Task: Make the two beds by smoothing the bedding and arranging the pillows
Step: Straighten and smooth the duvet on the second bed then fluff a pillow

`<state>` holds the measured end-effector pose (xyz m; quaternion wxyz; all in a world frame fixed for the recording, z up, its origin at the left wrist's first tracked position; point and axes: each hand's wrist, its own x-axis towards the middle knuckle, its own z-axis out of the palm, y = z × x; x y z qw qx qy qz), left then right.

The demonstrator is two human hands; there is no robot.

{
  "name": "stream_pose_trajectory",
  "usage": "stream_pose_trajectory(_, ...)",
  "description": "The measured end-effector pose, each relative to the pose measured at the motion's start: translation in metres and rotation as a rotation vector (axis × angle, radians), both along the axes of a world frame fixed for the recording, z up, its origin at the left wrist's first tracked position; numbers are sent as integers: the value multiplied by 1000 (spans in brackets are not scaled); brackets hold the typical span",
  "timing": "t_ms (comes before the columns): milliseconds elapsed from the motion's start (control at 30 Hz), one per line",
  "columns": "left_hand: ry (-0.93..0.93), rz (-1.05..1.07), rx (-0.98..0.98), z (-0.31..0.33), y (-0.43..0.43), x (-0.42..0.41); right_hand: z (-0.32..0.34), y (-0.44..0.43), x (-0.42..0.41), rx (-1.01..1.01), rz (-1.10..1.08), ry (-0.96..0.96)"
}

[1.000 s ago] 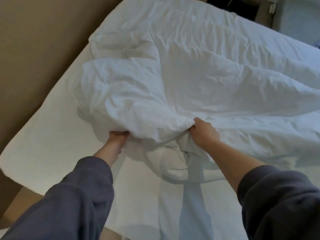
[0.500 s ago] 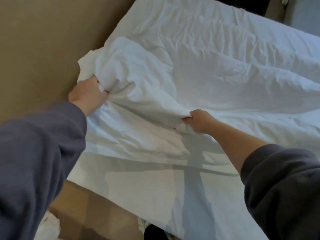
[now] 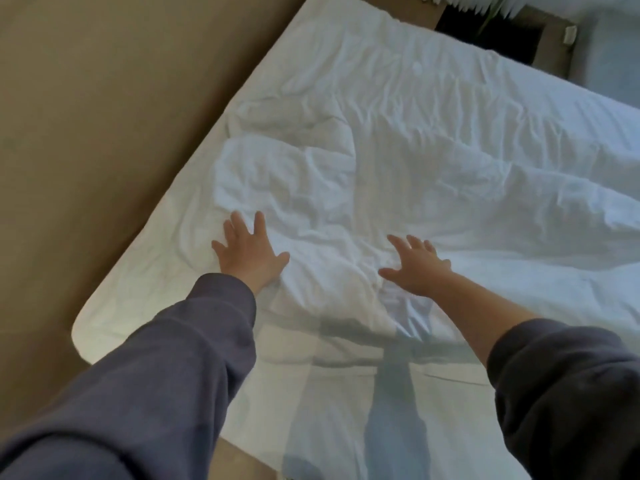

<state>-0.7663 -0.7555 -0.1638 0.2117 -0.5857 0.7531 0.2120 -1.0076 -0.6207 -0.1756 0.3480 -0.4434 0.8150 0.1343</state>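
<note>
While the view looks down from the person's head, 2 arms in dark grey sleeves (image 3: 173,358) reach out over 1 white bed (image 3: 114,306) that runs diagonally from lower left to upper right. A crumpled white duvet (image 3: 398,161) lies spread across most of the bed, its wrinkled near edge bunched into soft folds just in front of the hands. The left hand (image 3: 247,252) lies palm down on the duvet near the bed's left side, fingers straight and fanned apart, gripping nothing. The right hand (image 3: 419,268) is also palm down with fingers spread and released, on the duvet well to the right of the left hand; whether it presses or only skims the fabric cannot be told. Nearer the camera, flat sheet is exposed, crossed by a grey shadow (image 3: 394,393). Tan floor (image 3: 104,98) fills the left side. At the top, beyond the bed's far end, is a dark gap (image 3: 502,39). No pillow shows here.
</note>
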Motion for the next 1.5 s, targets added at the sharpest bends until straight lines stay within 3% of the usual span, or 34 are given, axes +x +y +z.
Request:
stream_pose_trajectory(333,127,-276,-215,-35,-86,-106,-34,-122,-140,-273,-18,203)
stream_pose_trajectory(433,160,-293,-315,-60,-126,-152,-53,-165,-201,-390,-159,184)
stream_pose_trajectory(567,250,-276,-309,-80,-174,-223,-89,-166,-278,-320,-209,91)
stream_pose_trajectory(633,218,-346,-273,-87,-193,-257,-123,-154,-287,-167,-127,122)
stream_pose_trajectory(733,7,-513,-247,-116,-208,-297,-166,-159,-285,-69,-102,150)
stream_pose_trajectory(800,-107,-551,-378,-144,-201,-311,-176,-170,-289,-81,-80,206)
stream_pose_trajectory(900,-16,-517,-562,-168,-187,-314,-173,-170,-294,-255,-21,392)
stream_pose_trajectory(967,20,-555,-500,-164,-176,-299,-162,-168,-292,-338,32,446)
stream_pose_trajectory(1033,-7,-674,-317,-151,-166,-272,-150,-166,-292,-392,77,441)
stream_pose_trajectory(1167,-49,-822,-82,-137,-136,-218,-116,-151,-283,-543,22,398)
stream_pose_trajectory(1267,-140,-782,80,-132,-118,-213,-82,-143,-270,-689,-32,466)
stream_pose_trajectory(1333,-182,-673,242,-112,-125,-226,-67,-128,-253,-631,88,410)
stream_pose_trajectory(1400,-6,-527,245,-83,-146,-251,-68,-103,-225,-440,307,271)
stream_pose_trajectory(1500,344,-498,-211,-40,-163,-302,-80,-62,-184,-305,471,193)
